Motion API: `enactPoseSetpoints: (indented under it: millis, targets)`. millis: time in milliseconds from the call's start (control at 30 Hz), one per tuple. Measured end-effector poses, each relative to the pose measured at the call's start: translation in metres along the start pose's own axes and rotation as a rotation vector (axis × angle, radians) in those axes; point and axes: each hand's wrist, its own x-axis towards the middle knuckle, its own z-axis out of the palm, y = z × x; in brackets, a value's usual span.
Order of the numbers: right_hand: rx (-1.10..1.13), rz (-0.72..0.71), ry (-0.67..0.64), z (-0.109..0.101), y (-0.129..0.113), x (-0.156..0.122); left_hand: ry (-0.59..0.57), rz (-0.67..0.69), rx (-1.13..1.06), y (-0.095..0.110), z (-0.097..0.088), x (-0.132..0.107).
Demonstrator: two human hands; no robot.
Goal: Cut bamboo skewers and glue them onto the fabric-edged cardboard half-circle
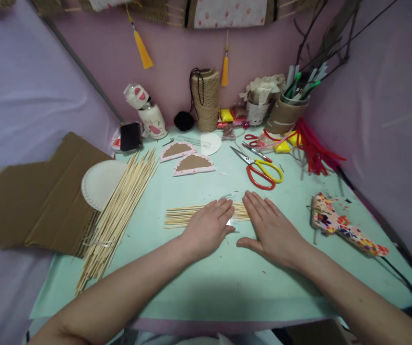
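Hands rest palm down, side by side, at the centre of the frame on a pale mint-green tabletop (209, 282). I see my left hand (209, 227) spread flat with its fingers straight and together, gripping nothing; its fingertips lie on a flat row of thin bamboo skewers (184, 215) laid side by side. The row runs left to right and sticks out to the left of that hand. My right hand (268, 227) is equally flat and open, its fingers covering the right end of the same row and its thumb on the table. Between the two hands a small clear shiny strip (231, 223) shows against the skewers; I cannot tell what it is.

At middle left, a large loose bundle of long bamboo skewers (123, 201) lies diagonally, partly over a round white paper plate (98, 184) and a brown corrugated cardboard sheet (36, 201). Just above the hands lie scissors with red and yellow handles (263, 171). Above centre left sit two fan-shaped brown card pieces with pink edging (192, 164). At the right edge lies a glue gun with a colourful patterned cover (338, 226). A spool of tan twine (206, 98) stands at the back wall.
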Motion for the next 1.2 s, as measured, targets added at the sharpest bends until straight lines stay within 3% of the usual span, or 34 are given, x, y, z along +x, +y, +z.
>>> enactPoseSetpoints:
  millis: [833,1200]
  targets:
    - [0.023,-0.003,0.038,0.002,0.0,0.0,0.045,0.034,-0.005,-0.01,-0.005,-0.01]
    - [0.005,-0.01,0.022,0.0,0.0,-0.001,0.093,0.062,0.068,-0.01,0.004,-0.01]
